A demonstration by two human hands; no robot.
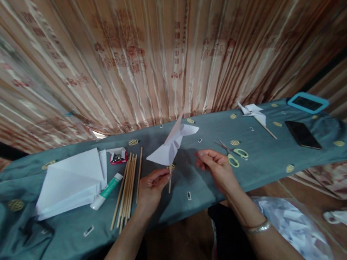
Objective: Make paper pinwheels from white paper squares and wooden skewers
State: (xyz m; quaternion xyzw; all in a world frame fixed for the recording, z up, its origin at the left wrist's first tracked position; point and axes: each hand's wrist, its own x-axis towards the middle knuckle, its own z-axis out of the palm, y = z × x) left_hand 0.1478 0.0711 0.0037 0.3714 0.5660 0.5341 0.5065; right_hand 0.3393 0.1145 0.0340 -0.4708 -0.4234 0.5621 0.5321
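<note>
A white paper pinwheel (169, 148) on a thin wooden stick is raised above the table, its stick pinched in my left hand (151, 191). My right hand (217, 166) is apart from the pinwheel, to its right, with the fingers curled and thumb against them; whether anything small is between them I cannot make out. Scissors (232, 153) with light green handles lie just right of my right hand. Left of my left hand lies a bundle of wooden sticks (126, 191), with one single stick (139, 175) beside it.
On the left are stacked white paper sheets (69, 181), a glue tube (107, 191) and a small red box (118, 156) of metal pins. To the right lie another pinwheel (255, 114), a black phone (302, 134) and a blue-framed device (308, 102). A plastic bag (292, 225) of paper is on the floor.
</note>
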